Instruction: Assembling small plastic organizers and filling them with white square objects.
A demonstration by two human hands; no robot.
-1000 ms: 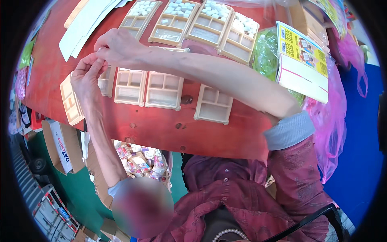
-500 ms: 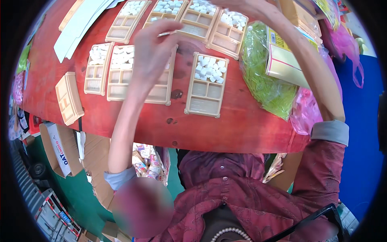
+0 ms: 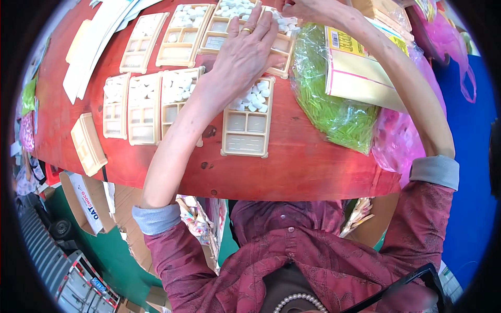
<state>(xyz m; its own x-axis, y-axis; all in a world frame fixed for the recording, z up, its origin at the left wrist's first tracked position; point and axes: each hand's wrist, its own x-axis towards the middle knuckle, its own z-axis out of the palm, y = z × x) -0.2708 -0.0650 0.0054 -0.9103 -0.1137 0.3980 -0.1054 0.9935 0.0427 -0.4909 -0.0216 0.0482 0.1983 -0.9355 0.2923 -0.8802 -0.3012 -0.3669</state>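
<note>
My left hand (image 3: 249, 49), a ring on one finger, reaches over the far row of beige divided trays. Its fingers are stretched out, with the tips over a tray (image 3: 213, 43) whose far section holds small white chunks (image 3: 235, 7). My right hand (image 3: 308, 9) is at the top edge of the view, beside the far right tray (image 3: 281, 46). Its fingers look curled together, and what they may hold cannot be made out. Below my left wrist, a near tray (image 3: 246, 140) holds white chunks (image 3: 255, 98) in its far section; its other sections show none.
More filled trays (image 3: 144, 119) stand at the left, near an angled beige tray (image 3: 88, 146). White sheets (image 3: 94, 57) lie at the far left. To the right are a clear bag of green strips (image 3: 334, 117), a printed packet (image 3: 360, 78) and pink plastic bags (image 3: 399, 138).
My left hand has moved right, from above the near left trays to the far row, and its curled fingers have straightened. My right hand stays near the top edge. The whole view has shifted slightly.
</note>
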